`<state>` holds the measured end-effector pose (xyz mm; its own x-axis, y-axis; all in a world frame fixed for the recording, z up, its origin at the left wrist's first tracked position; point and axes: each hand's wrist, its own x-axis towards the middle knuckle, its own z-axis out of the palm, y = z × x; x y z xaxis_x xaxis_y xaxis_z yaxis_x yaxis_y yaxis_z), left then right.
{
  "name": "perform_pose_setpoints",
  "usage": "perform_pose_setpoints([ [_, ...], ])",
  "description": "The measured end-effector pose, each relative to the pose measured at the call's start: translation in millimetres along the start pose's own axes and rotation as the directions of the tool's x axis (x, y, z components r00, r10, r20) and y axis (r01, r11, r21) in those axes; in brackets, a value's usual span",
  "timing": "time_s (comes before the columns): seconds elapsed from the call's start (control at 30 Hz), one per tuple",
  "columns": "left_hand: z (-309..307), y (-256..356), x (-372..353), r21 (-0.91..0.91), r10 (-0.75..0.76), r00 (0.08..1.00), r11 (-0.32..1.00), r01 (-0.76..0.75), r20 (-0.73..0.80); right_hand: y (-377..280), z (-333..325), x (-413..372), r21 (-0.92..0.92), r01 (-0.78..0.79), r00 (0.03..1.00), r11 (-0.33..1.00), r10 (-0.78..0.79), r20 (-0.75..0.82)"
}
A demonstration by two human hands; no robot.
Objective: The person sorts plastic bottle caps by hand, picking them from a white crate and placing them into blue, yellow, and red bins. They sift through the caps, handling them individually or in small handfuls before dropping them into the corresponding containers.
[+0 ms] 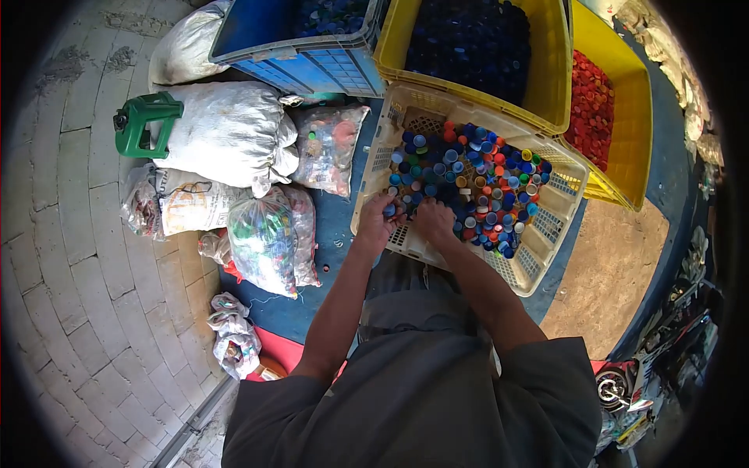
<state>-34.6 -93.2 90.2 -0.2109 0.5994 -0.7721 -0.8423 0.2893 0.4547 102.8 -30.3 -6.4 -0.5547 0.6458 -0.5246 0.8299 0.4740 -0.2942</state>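
Many plastic bottle caps (495, 183) in blue, red, white, green and yellow lie in a pale slatted crate (550, 261) in front of my body. At the crate's near left side, my left hand (377, 224) is closed with a blue bottle cap (389, 210) at its fingertips. My right hand (434, 221) is just to the right, over the near part of the caps. Its fingers are curled together and point down, and they hide whatever may be between them.
Beyond the crate stand a yellow bin (550, 86) of dark blue caps, a second yellow bin (628, 132) of red caps and a blue bin (312, 66). At left are a white sack (222, 132), a clear bag (265, 238) of caps and a green plastic container (144, 125).
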Motion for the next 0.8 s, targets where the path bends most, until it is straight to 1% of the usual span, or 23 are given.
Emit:
perform_pose_setpoints([
  [0.07, -7, -8, 6, 0.010, 0.000, 1.000, 1.000, 0.000, 0.005, -1, 2, 0, -0.055, 0.006, 1.000, 0.998, -0.006, 0.002],
  [0.17, -8, -13, 11, 0.012, -0.016, 1.000, 1.000, 0.017, -0.017, -4, 1, -5, -0.065, 0.003, 1.000, 0.998, -0.003, 0.000],
  [0.27, -5, -11, 15, 0.030, -0.026, 0.999, 0.999, 0.027, -0.032, -5, -3, -7, -0.004, -0.042, 0.999, 0.999, 0.042, -0.013],
  [0.37, 3, -7, 15, 0.088, -0.022, 0.999, 0.996, 0.026, -0.043, -6, -12, -9, 0.101, -0.072, 0.997, 0.992, 0.070, 0.029],
  [0.43, 10, -5, 18, 0.149, -0.012, 0.999, 0.989, 0.018, -0.040, -9, -36, -18, 0.188, -0.142, 0.988, 0.972, 0.127, 0.087],
  [0.47, 12, -7, 23, 0.214, 0.019, 0.999, 0.977, -0.009, -0.048, -7, -44, -21, 0.228, -0.180, 0.981, 0.957, 0.156, 0.116],
  [0.53, 17, -13, 35, 0.336, 0.082, 0.995, 0.940, -0.059, -0.052, 7, -43, -31, 0.422, -0.161, 0.984, 0.892, 0.177, 0.000],
  [0.57, 20, -16, 42, 0.445, 0.089, 0.995, 0.893, -0.065, -0.035, 16, -42, -35, 0.510, -0.139, 0.979, 0.849, 0.195, -0.058],
  [0.63, 33, -17, 54, 0.640, 0.105, 0.994, 0.764, -0.083, 0.004, 40, -36, -37, 0.723, -0.176, 0.976, 0.669, 0.212, 0.042],
  [0.67, 40, -20, 63, 0.729, 0.172, 0.985, 0.671, -0.140, 0.031, 52, -33, -38, 0.808, -0.191, 0.974, 0.558, 0.208, 0.087],
  [0.7, 44, -26, 76, 0.803, 0.235, 0.970, 0.565, -0.192, 0.067, 61, -36, -43, 0.936, -0.198, 0.971, 0.289, 0.188, 0.147],
  [0.73, 48, -32, 88, 0.861, 0.296, 0.949, 0.448, -0.240, 0.110, 68, -41, -52, 0.981, -0.195, 0.970, -0.003, 0.149, 0.194],
  [0.77, 52, -37, 100, 0.882, 0.335, 0.929, 0.376, -0.284, 0.157, 75, -45, -59, 0.938, -0.184, 0.971, -0.295, 0.096, 0.221],
  [0.8, 58, -41, 110, 0.896, 0.372, 0.905, 0.300, -0.327, 0.205, 81, -46, -65, 0.924, -0.147, 0.976, -0.352, 0.102, 0.194],
])
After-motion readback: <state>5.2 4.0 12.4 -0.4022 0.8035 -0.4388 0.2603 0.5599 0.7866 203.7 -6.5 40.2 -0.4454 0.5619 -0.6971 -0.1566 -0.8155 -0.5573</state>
